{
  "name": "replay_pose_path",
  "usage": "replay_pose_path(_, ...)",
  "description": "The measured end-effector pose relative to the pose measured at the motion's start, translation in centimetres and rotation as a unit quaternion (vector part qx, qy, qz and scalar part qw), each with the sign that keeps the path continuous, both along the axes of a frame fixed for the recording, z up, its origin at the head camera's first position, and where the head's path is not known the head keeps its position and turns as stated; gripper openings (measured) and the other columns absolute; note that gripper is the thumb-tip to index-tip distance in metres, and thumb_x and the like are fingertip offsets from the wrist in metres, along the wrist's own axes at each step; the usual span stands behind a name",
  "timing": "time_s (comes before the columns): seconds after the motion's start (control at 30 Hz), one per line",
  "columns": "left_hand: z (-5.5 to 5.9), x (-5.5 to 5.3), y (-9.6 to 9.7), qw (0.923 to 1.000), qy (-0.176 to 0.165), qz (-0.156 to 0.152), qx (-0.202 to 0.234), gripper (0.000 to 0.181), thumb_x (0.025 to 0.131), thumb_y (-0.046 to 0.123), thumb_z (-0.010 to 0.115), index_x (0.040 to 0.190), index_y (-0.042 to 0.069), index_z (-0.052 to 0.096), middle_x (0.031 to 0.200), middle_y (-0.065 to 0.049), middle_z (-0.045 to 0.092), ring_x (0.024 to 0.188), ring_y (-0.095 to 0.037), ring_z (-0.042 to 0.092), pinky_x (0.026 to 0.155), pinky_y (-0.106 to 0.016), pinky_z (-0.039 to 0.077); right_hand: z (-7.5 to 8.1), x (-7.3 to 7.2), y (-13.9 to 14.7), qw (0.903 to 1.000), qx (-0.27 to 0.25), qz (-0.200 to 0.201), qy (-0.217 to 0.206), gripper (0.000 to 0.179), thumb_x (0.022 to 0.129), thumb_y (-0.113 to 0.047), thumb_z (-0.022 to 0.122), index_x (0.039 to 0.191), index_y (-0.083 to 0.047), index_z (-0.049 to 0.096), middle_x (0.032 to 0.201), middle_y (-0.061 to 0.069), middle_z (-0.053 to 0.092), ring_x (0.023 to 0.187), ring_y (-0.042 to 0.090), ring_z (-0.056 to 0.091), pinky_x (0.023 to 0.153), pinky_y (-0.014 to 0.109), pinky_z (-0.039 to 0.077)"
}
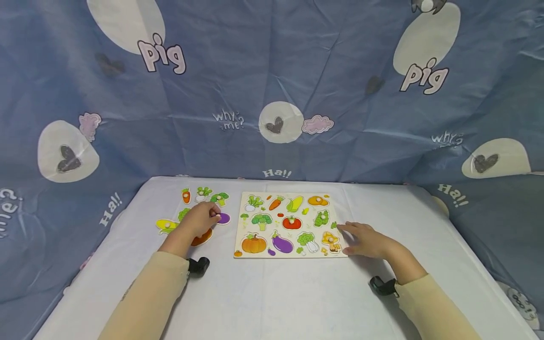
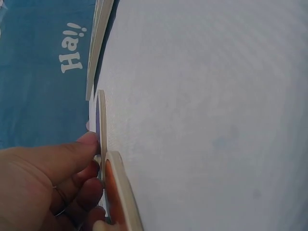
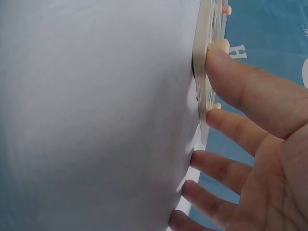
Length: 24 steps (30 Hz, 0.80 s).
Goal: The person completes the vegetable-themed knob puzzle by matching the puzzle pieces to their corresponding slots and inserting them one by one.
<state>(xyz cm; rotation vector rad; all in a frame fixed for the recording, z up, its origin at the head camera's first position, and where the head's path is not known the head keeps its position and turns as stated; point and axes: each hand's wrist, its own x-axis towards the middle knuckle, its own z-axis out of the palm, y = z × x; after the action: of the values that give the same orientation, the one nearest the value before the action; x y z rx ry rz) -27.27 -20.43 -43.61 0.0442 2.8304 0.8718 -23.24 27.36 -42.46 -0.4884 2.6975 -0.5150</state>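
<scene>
My left hand [image 1: 201, 219] is over the loose puzzle pieces on the left, its thumb and fingertips pinching a purple eggplant piece [image 1: 224, 218]. That piece shows edge-on in the left wrist view, partly hidden by the fingers. Beside it is an orange pumpkin piece [image 2: 114, 185], half covered by the hand in the head view. My right hand [image 1: 366, 240] rests with spread fingers at the right edge of the vegetable puzzle board [image 1: 293, 278]. In the right wrist view, its thumb and index fingertip touch the board's edge [image 3: 203, 72].
Around the left hand lie a corn piece [image 1: 166, 225], a carrot piece [image 1: 186, 196], a radish piece [image 1: 203, 193] and a broccoli piece [image 1: 219, 199]. A white cloth [image 1: 297, 302] covers the table, with a blue printed curtain [image 1: 238, 156] behind it.
</scene>
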Motion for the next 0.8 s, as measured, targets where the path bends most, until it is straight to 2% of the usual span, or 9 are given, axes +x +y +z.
replay_pose_path(0.27,0.08,0.23,0.12,0.9999,-0.008,-0.008,-0.001,0.011,0.101,0.016,0.062,0.107,0.007,0.061,0.089,-0.008,0.055,0.063,-0.021,0.053,0.051,-0.029,0.048,-0.19,0.00,0.10,1.0000,0.001,0.001,-0.001,0.078,0.086,-0.039,0.077,0.151,-0.010,0.044,0.155,0.030,0.031,0.141,0.054,0.025,0.108,0.071,0.025)
replay_pose_path(0.53,-0.23,0.17,0.10,0.9984,0.028,-0.034,-0.035,0.008,0.101,0.014,0.061,0.105,0.007,0.063,0.087,-0.006,0.057,0.078,-0.021,0.054,0.074,-0.035,0.047,-0.29,-0.14,0.20,1.0000,0.002,-0.004,-0.006,0.079,0.087,-0.039,0.077,0.152,-0.011,0.043,0.156,0.030,0.030,0.142,0.054,0.024,0.108,0.071,0.024)
replay_pose_path(0.8,0.07,0.51,0.23,0.9973,0.045,-0.037,-0.045,0.011,0.102,0.015,0.060,0.108,0.006,0.063,0.090,-0.007,0.058,0.081,-0.023,0.053,0.078,-0.039,0.047,-0.07,-0.06,-0.03,0.9999,0.004,-0.010,-0.012,0.079,0.087,-0.039,0.077,0.152,-0.011,0.043,0.156,0.029,0.029,0.142,0.053,0.022,0.108,0.072,0.024)
